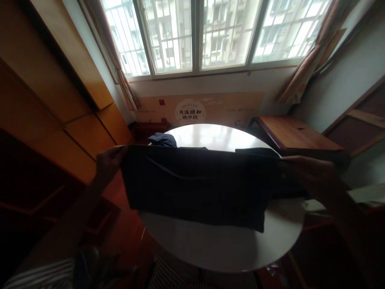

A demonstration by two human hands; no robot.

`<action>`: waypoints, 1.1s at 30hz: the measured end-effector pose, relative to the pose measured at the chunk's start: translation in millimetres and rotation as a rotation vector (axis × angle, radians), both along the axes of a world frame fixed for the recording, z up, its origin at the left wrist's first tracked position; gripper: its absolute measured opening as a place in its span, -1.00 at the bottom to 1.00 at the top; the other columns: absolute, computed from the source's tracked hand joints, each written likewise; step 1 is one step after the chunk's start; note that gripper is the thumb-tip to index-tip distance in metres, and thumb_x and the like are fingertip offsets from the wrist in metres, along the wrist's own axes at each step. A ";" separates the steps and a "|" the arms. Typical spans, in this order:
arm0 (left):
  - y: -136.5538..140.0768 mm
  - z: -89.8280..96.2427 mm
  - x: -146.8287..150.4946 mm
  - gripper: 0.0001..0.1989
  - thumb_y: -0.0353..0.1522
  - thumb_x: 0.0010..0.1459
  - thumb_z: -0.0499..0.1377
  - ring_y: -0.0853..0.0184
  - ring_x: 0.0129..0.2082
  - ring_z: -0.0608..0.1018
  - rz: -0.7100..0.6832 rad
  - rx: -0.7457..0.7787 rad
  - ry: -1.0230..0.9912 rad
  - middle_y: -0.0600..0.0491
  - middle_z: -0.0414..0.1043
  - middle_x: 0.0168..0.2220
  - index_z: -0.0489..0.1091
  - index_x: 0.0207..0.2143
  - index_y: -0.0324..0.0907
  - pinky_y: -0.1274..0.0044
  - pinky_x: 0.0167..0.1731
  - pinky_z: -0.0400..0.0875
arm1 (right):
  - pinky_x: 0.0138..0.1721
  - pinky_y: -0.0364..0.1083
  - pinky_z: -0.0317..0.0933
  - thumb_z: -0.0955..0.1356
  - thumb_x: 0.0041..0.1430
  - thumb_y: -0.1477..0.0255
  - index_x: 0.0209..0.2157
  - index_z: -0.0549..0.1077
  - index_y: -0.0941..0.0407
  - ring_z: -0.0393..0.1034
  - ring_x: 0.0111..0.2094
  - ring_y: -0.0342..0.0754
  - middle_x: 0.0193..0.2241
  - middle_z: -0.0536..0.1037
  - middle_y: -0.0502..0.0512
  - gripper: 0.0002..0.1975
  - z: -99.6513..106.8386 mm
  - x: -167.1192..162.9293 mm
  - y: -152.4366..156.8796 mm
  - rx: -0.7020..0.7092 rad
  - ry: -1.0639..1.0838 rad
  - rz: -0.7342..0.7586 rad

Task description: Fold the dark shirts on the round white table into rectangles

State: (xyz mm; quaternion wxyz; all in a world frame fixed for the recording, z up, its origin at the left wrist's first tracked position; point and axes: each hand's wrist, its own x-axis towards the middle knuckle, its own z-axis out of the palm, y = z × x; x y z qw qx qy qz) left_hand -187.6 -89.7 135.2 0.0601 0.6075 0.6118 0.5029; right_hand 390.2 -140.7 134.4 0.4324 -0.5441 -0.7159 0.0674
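Note:
A dark garment [195,184], long and folded like trousers, is stretched sideways above the round white table [228,249]. My left hand [110,162] pinches its upper left corner. At its upper right end, my right hand [314,168] grips the cloth, fingers closed and partly lost in shadow. The lower edge hangs down in front of the tabletop. Behind it, a bunched dark blue cloth [164,139] lies at the table's back left. More dark fabric [255,151] shows just over the garment's top edge at right; whether it is a separate piece I cannot tell.
Orange-brown cabinets [99,124] stand on the left. A wooden table [300,130] is at the back right, by the wall. Barred windows [195,36] with curtains [303,76] span the far side, above a printed panel [222,108]. The reddish floor [132,228] shows at left.

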 end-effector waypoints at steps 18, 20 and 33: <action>215.9 -78.6 51.2 -0.80 -0.35 0.21 0.16 0.19 -0.14 0.44 -0.047 -0.146 0.241 -0.14 0.48 -0.25 0.50 -0.27 -0.33 0.44 -0.07 0.24 | 0.01 0.02 0.20 0.25 0.35 0.38 0.00 0.49 0.32 0.35 -0.01 0.16 -0.05 0.52 0.42 -0.64 -75.1 -58.4 250.2 -0.361 -0.584 -0.081; 212.5 -81.6 60.9 -0.75 -0.32 0.23 0.17 0.17 -0.02 0.41 -0.343 -0.093 0.455 -0.17 0.47 -0.10 0.50 -0.15 -0.31 0.39 0.07 0.20 | 0.06 0.05 0.17 0.30 0.31 0.32 0.06 0.45 0.26 0.27 0.06 0.18 0.01 0.48 0.38 -0.61 -79.5 -65.3 248.6 -0.294 -0.625 0.055; 241.1 -104.1 114.4 -0.83 -0.32 0.19 0.22 0.24 -0.16 0.50 -0.594 -0.249 0.657 -0.03 0.55 -0.27 0.60 -0.28 -0.19 0.47 -0.02 0.33 | -0.09 -0.08 0.28 0.36 0.17 0.46 -0.19 0.59 0.12 0.35 0.00 0.12 -0.11 0.53 0.22 -0.81 -93.1 -91.1 276.2 -0.533 -0.815 0.118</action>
